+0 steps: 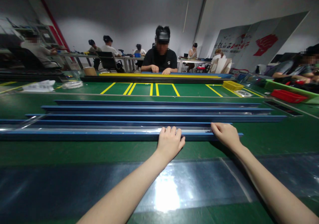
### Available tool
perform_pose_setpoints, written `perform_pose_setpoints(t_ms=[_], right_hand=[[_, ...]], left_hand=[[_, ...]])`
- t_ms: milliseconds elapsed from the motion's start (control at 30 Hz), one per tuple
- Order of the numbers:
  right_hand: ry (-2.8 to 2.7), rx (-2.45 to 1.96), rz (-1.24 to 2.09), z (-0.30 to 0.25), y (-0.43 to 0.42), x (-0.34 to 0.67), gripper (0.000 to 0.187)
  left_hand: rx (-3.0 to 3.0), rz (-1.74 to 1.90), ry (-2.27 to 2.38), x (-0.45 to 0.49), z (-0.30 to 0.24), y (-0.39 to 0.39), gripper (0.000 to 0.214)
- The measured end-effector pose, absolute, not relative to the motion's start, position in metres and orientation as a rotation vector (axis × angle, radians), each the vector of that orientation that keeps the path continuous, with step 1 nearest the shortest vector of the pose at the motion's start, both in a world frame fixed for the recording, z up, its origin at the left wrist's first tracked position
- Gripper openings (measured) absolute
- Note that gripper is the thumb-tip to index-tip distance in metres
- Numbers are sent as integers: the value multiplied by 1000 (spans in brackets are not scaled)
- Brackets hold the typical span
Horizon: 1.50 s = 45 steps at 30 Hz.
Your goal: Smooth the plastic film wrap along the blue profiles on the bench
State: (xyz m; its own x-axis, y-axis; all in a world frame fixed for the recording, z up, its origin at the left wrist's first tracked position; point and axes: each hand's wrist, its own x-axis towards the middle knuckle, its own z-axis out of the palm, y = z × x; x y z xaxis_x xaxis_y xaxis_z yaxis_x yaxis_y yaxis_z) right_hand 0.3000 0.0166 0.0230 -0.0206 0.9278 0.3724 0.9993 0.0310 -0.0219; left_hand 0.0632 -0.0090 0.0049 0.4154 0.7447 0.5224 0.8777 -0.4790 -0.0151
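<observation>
A long blue channel profile [99,137] lies crosswise in front of me, with a shiny clear strip [139,130] along its inside. My left hand [170,141] grips the channel's near wall, fingers bent over its top edge and thumb on the near side. Farther right, close to the channel's end, my right hand [227,135] is closed with thumb and fingers pressed together over the channel. Whatever it pinches is hidden under the fingers. Behind are several more blue profiles [154,118], lying parallel.
Nearest me, a wide clear plastic sheet [112,184] covers part of the green tabletop [134,150]. Yellow and black profiles [159,75] lie across the far side, where a co-worker [160,56] sits. To the right are a yellow tray [233,85], a red bin [288,96] and a dark flat device [282,108].
</observation>
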Motion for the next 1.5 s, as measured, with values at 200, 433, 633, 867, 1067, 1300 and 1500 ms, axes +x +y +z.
perform_pose_setpoints(t_ms=[200,433,633,867,1067,1300,1500], right_hand=[[-2031,-1989,-349,23,17,300,46],[-2043,-1983,-333,23,17,301,46],[-2079,-1840,-274,23,15,298,40],[-2011,-1497,-253,31,3,257,29],[-2074,-1471,-383,28,6,227,37],[-2122,-1452,-570,13,17,221,43],[-2171,-1292,-724,14,20,227,47]], left_hand=[[-2378,-661,-1405,63,5,-9,20],[-2379,-658,-1401,63,5,-8,20],[-2383,-680,-1394,63,4,-8,20],[-2396,-687,-1380,63,4,-8,19],[-2400,-701,-1375,64,4,-8,17],[-2383,-726,-1357,64,2,-7,17],[-2382,-726,-1356,63,2,-5,18]])
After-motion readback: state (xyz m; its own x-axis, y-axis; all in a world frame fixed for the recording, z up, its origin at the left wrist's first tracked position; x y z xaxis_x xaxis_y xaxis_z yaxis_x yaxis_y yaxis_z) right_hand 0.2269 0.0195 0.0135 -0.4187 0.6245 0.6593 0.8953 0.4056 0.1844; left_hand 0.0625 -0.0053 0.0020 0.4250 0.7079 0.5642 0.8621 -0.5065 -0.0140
